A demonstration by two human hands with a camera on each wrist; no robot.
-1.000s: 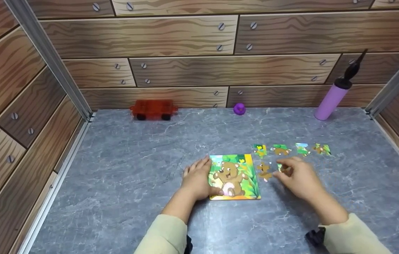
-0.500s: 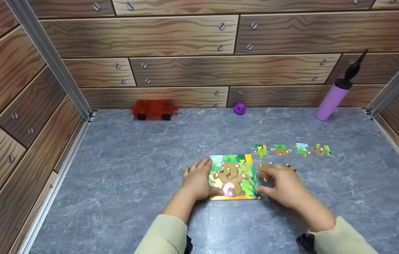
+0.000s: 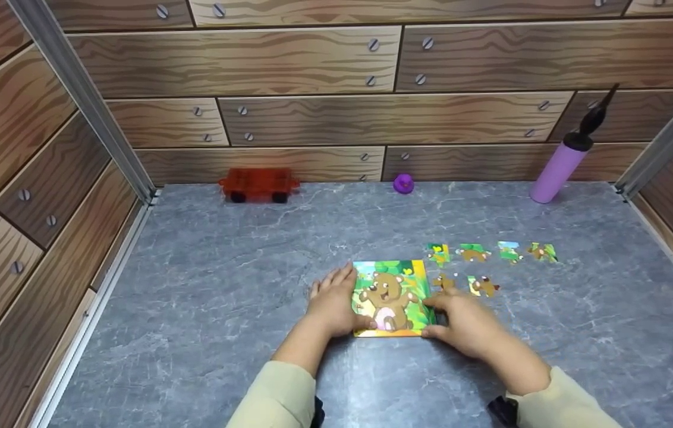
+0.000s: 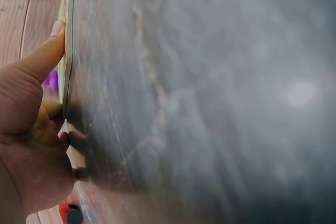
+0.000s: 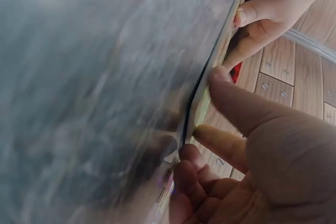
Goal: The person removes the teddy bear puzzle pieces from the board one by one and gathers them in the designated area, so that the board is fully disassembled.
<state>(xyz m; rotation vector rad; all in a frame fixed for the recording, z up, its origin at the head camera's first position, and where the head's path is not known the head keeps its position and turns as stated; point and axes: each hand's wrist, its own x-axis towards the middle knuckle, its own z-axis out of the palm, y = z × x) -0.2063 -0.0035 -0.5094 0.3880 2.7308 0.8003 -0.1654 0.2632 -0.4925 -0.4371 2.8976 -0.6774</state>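
Observation:
A square bear puzzle (image 3: 393,294) lies flat on the grey marbled table, its picture facing up. My left hand (image 3: 332,306) rests at its left edge, the thumb on the lower left corner and the fingers extended along the side. On the opposite edge, my right hand (image 3: 472,324) touches the puzzle with thumb and index finger spread apart. The right wrist view shows that thumb (image 5: 252,106) on the puzzle's face, with the other fingers bent near the table. Beside the right hand lie two loose puzzle pieces, a partly covered brown one (image 3: 444,280) and another brown piece (image 3: 484,286).
Several puzzle pieces form a row farther back, including a green and yellow piece (image 3: 439,254) and a blue-topped piece (image 3: 509,251). Along the back wall stand a red toy wagon (image 3: 259,184), a purple rubber duck (image 3: 403,183) and a purple hand pump (image 3: 557,172).
My right hand has left the loose brown piece, which now lies uncovered, and moved left onto the puzzle's right edge. The left hand stays in place.

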